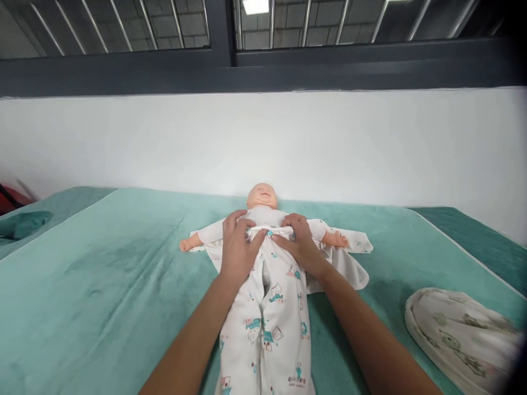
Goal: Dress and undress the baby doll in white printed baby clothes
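A baby doll [262, 196] lies on its back on a teal blanket [102, 285], head toward the wall and arms spread out. It wears a white top and white printed trousers [267, 323] with small cartoon figures. My left hand [237, 245] and my right hand [300, 241] both rest on the doll's belly. Their fingers are curled around the trousers' waistband [267, 230], one hand on each side. A white printed garment [349, 263] lies spread open under the doll's body.
A folded white printed cloth [461, 334] lies on the blanket at the lower right. A white wall [370, 142] with a dark window frame rises behind the doll. A dark teal cushion [22, 224] sits at the far left.
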`<state>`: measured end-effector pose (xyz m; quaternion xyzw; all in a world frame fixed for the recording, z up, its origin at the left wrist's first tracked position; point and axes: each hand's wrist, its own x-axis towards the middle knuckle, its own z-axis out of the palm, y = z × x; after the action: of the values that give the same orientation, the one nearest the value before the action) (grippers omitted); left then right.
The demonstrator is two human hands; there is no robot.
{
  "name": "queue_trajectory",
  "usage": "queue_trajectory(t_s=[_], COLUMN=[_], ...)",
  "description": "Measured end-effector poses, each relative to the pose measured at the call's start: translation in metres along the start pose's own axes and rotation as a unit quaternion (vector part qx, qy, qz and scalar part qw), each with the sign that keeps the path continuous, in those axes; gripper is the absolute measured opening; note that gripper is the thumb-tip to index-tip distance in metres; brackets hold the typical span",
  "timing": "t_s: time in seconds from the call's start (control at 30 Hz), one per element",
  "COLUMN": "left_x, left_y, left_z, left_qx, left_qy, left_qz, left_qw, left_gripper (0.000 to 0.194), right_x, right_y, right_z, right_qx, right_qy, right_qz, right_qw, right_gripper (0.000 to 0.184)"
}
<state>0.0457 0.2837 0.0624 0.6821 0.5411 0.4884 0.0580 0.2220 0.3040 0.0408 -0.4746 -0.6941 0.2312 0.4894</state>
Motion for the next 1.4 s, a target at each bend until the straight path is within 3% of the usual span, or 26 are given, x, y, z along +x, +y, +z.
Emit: queue_trajectory(t_s=[0.13,0.3,0.47,0.57,0.67,0.77,0.9,0.97,1.07,1.13,1.23,1.4], left_x=[-0.006,-0.009,-0.013,-0.017,-0.025,-0.037,-0.059,-0.070,-0.083,-0.087,-0.092,-0.111], left_y=[0.006,0.000,-0.010,-0.011,-0.008,-0.002,0.006,0.007,0.007,0.006,0.009,0.021], left_z=[-0.003,-0.016,-0.054,-0.085,-0.106,-0.111,-0.103,-0.100,-0.104,-0.113,-0.135,-0.160], left_qx=[0.082,0.108,0.114,0.039,-0.013,0.084,0.220,0.199,0.087,0.011,-0.058,-0.086], left_qy=[0.004,-0.026,-0.178,-0.312,-0.398,-0.367,-0.286,-0.253,-0.244,-0.287,-0.392,-0.459], left_qz=[0.093,0.058,-0.042,-0.088,-0.096,-0.052,0.015,-0.003,-0.060,-0.082,-0.081,-0.049], left_qw=[0.992,0.992,0.977,0.945,0.912,0.925,0.933,0.947,0.964,0.954,0.914,0.883], left_gripper=[0.023,0.042,0.052,0.042,0.054,0.038,0.013,0.014,0.022,0.026,0.047,0.106], right_x=[-0.006,-0.016,-0.031,-0.045,-0.061,-0.080,-0.110,-0.125,-0.143,-0.150,-0.158,-0.186], right_y=[-0.006,-0.010,-0.003,-0.005,-0.013,-0.023,-0.030,-0.032,-0.039,-0.048,-0.064,-0.078], right_z=[0.001,-0.013,-0.032,-0.044,-0.054,-0.054,-0.041,-0.034,-0.032,-0.036,-0.047,-0.060], right_qx=[0.006,0.075,0.011,-0.002,0.011,-0.015,-0.098,-0.100,-0.048,-0.007,0.044,0.052], right_qy=[0.048,-0.005,-0.084,-0.147,-0.207,-0.204,-0.031,0.031,-0.008,-0.075,-0.173,-0.253], right_qz=[-0.029,0.056,0.091,0.087,0.090,0.101,0.077,0.076,0.097,0.111,0.115,0.069], right_qw=[0.998,0.996,0.992,0.985,0.974,0.974,0.992,0.992,0.994,0.991,0.977,0.963], right_gripper=[0.029,0.044,0.051,0.044,0.037,0.033,0.024,0.013,0.005,0.011,0.033,0.105])
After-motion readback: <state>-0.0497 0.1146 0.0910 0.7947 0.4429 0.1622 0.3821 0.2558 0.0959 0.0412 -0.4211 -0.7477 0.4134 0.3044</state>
